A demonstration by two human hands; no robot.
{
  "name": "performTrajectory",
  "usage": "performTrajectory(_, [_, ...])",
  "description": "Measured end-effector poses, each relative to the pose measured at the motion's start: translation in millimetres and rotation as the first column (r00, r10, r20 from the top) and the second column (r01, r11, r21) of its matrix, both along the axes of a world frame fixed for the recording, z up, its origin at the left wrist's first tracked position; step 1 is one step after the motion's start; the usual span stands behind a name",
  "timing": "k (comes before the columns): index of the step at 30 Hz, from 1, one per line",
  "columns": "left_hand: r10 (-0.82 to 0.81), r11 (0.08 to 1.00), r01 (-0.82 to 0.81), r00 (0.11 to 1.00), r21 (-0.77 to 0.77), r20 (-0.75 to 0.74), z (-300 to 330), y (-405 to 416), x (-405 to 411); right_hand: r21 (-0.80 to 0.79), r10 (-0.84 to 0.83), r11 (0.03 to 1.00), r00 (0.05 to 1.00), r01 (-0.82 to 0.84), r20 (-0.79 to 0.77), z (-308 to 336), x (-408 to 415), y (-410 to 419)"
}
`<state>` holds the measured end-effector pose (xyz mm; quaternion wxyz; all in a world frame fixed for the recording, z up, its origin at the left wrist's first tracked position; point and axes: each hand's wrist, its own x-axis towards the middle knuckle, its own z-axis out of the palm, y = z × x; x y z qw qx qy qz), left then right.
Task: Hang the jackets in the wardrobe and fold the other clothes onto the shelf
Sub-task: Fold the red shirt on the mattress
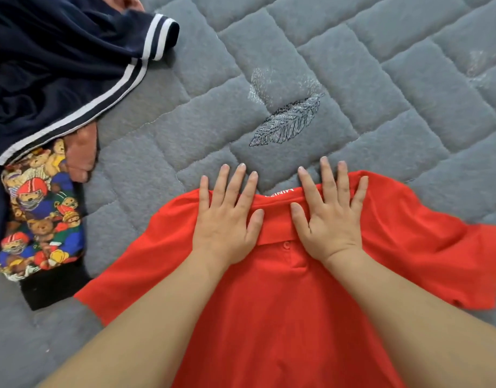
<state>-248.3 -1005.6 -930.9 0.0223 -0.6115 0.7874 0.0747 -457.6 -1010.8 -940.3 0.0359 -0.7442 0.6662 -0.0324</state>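
On red polo shirt (pixel 283 317), L hand (pixel 227 219) & R hand (pixel 329 217) pressed flat.

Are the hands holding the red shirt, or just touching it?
Just touching. No grip: the left hand and right hand lie flat with straight fingers, pressing the red shirt down on either side of its collar.

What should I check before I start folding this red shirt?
1. Red shirt lying face up on the grey quilt: ok.
2. Collar pressed flat by the left hand and right hand: ok.
3. Both sleeves spread out to the sides: ok.
4. Bottom hem straight: cannot tell, out of view.
5. Navy garment and bear-print garment lie apart from the shirt: ok.
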Motion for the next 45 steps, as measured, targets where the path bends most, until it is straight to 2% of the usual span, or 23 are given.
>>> performTrajectory(10, [-0.014, 1.0, 0.014, 1.0, 0.001, 0.012, -0.4, -3.5, -1.9, -0.006, 0.002, 1.0, 1.0, -0.002, 0.002, 0.5, -1.0, -0.4])
performTrajectory(14, [-0.009, 1.0, 0.01, 0.999, 0.014, -0.047, 10.5, 2.0, 3.2, 0.036, -0.005, 0.999, 0.999, 0.006, -0.033, 7.3, -0.8, 0.8])
performTrajectory(15, [0.019, 1.0, -0.018, 0.998, 0.016, -0.066, 13.0, 10.6, 13.2, 0.048, -0.01, 0.999, 0.998, 0.012, -0.056, 10.2, 0.5, 1.8])
performTrajectory(17, [0.189, 0.982, -0.188, 0.978, 0.023, -0.084, 19.4, 41.1, 48.2, 0.069, -0.033, 0.997, 0.992, 0.042, -0.124, 18.8, 4.7, 2.3])
performTrajectory(20, [0.449, 0.893, -0.449, 0.89, 0.018, -0.081, 35.0, 107.7, 122.6, 0.058, -0.088, 0.993, 0.98, 0.099, -0.176, 39.1, 34.1, 12.2])
performTrajectory(21, [0.482, 0.876, -0.481, 0.87, 0.035, -0.102, 40.5, 125.5, 145.8, 0.022, -0.067, 0.997, 0.985, 0.071, -0.158, 46.2, 52.6, 19.1])
performTrajectory(23, [0.545, 0.838, -0.529, 0.818, 0.134, -0.183, 49.3, 146.8, 181.3, -0.045, 0.094, 0.994, 0.994, -0.097, -0.062, 61.1, 100.8, 32.1])
performTrajectory(24, [0.61, 0.791, -0.567, 0.753, 0.229, -0.246, 54.2, 151.1, 191.7, -0.067, 0.213, 0.975, 0.977, -0.213, 0.003, 67.7, 127.4, 35.9])
performTrajectory(25, [0.696, 0.717, -0.61, 0.646, 0.337, -0.313, 58.8, 152.3, 198.6, -0.053, 0.325, 0.945, 0.944, -0.322, 0.058, 73.2, 154.2, 36.8])
performTrajectory(26, [0.791, 0.612, -0.642, 0.491, 0.461, -0.365, 64.2, 153.3, 203.3, 0.006, 0.412, 0.91, 0.906, -0.415, 0.096, 78.2, 179.8, 35.2])
performTrajectory(27, [0.871, 0.486, -0.64, 0.299, 0.595, -0.39, 71.7, 154.6, 205.0, 0.097, 0.47, 0.871, 0.875, -0.481, 0.119, 83.4, 203.2, 31.5])
performTrajectory(28, [0.926, 0.351, -0.586, 0.099, 0.731, -0.365, 79.9, 156.3, 204.1, 0.197, 0.508, 0.829, 0.852, -0.523, 0.124, 86.8, 223.3, 27.0])
performTrajectory(29, [0.958, 0.221, -0.493, -0.053, 0.842, -0.282, 86.4, 158.6, 200.9, 0.281, 0.543, 0.787, 0.833, -0.549, 0.107, 88.3, 239.9, 21.2])
performTrajectory(30, [0.977, 0.128, -0.398, -0.109, 0.909, -0.185, 91.5, 162.1, 196.0, 0.354, 0.577, 0.746, 0.813, -0.564, 0.08, 90.3, 254.4, 16.2])
performTrajectory(31, [0.988, 0.083, -0.328, -0.097, 0.941, -0.121, 94.0, 166.1, 188.7, 0.409, 0.599, 0.708, 0.796, -0.576, 0.084, 92.6, 266.5, 12.0])
performTrajectory(33, [0.993, 0.068, -0.303, -0.076, 0.951, -0.095, 91.7, 175.8, 170.7, 0.486, 0.607, 0.636, 0.778, -0.599, 0.164, 96.7, 285.3, 10.0])
performTrajectory(36, [0.964, 0.092, -0.38, -0.198, 0.92, -0.178, 86.4, 183.8, 140.5, 0.568, 0.625, 0.54, 0.748, -0.621, 0.224, 101.1, 294.5, 16.7])
performTrajectory(38, [0.897, 0.153, -0.435, -0.315, 0.887, -0.309, 87.7, 182.8, 123.7, 0.52, 0.603, 0.568, 0.753, -0.638, 0.265, 104.2, 286.3, 16.9])
performTrajectory(39, [0.861, 0.193, -0.48, -0.334, 0.855, -0.383, 88.3, 181.2, 115.4, 0.484, 0.566, 0.599, 0.765, -0.638, 0.307, 105.6, 278.1, 13.7])
performTrajectory(41, [0.806, 0.205, -0.54, -0.38, 0.817, -0.454, 90.5, 178.3, 99.8, 0.447, 0.488, 0.648, 0.786, -0.617, 0.379, 107.7, 255.9, 6.2])
performTrajectory(43, [0.762, 0.102, -0.531, -0.502, 0.841, -0.409, 92.7, 174.9, 87.7, 0.458, 0.466, 0.659, 0.801, -0.597, 0.374, 107.3, 230.5, 0.1])
performTrajectory(45, [0.708, -0.079, -0.453, -0.653, 0.888, -0.271, 95.3, 170.3, 82.1, 0.473, 0.479, 0.648, 0.803, -0.597, 0.356, 104.5, 212.6, -2.1])
